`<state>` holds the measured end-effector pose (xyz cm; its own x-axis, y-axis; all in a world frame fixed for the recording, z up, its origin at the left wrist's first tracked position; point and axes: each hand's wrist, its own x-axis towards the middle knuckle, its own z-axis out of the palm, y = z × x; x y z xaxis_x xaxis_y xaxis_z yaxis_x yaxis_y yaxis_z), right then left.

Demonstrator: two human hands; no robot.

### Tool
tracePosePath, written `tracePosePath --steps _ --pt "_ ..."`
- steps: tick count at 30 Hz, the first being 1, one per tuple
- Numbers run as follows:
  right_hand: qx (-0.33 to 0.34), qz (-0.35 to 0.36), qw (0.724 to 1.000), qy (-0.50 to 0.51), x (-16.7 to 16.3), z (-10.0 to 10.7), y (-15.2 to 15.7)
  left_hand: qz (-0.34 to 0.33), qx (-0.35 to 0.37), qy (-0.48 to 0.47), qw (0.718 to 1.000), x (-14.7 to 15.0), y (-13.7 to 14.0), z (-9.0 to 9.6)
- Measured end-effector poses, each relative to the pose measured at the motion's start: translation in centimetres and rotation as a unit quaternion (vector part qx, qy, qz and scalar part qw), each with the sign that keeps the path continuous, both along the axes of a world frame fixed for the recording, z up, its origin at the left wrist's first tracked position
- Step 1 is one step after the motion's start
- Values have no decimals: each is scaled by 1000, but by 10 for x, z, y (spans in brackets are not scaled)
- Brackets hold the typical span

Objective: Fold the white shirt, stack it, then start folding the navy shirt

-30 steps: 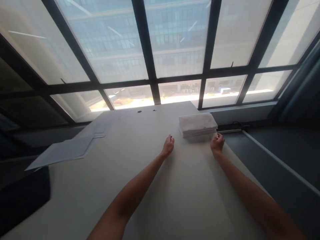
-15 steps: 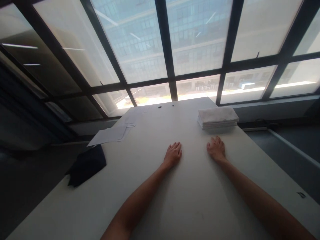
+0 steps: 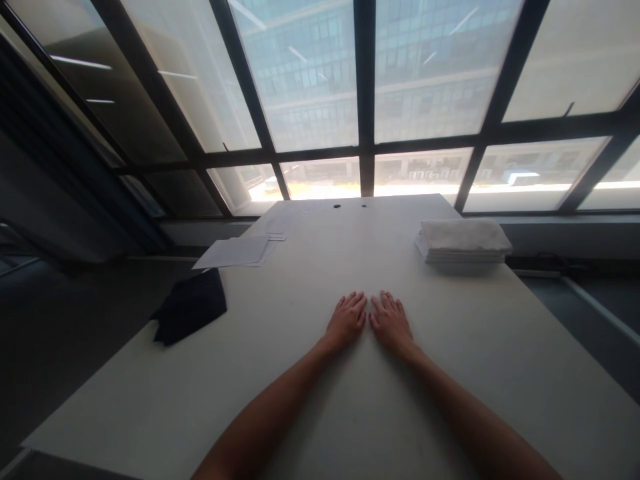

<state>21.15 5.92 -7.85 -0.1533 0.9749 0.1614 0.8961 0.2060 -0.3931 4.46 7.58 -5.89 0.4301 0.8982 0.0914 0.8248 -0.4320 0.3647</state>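
Note:
My left hand (image 3: 348, 320) lies palm down on the white table (image 3: 300, 293), its fingers stretched forward and holding nothing. Close beside it on the right, my right hand (image 3: 391, 321) also rests flat on the tabletop with fingers extended and nothing in it. Only a narrow gap parts the two hands. Beyond my right hand, towards the table's right edge, sits a stack of folded white cloths (image 3: 465, 241). A dark folded cloth (image 3: 191, 305) lies at the left edge, well away from my left hand.
Loose sheets of white paper (image 3: 235, 252) lie along the left edge behind the dark cloth. Two small dark spots, one a round hole (image 3: 337, 206), show near the far edge. Large framed windows (image 3: 367, 100) stand behind the table, and a dark curtain (image 3: 75, 153) hangs at left.
My right hand has moved left, from near the white stack to beside my left hand. My left hand stays flat on the table. The view has turned slightly left.

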Motion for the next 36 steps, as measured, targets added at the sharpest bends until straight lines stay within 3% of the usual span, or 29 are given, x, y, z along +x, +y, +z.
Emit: tracePosePath --steps 9,22,36 --pt "-19 21 1000 0 19 6 -17 -9 -1 -12 1000 -5 -16 1" --pt "1 2 1000 -31 0 11 -23 -15 39 -13 999 -5 -20 0" --pt "26 31 999 -9 10 4 -31 -15 44 -35 998 -5 -33 0"
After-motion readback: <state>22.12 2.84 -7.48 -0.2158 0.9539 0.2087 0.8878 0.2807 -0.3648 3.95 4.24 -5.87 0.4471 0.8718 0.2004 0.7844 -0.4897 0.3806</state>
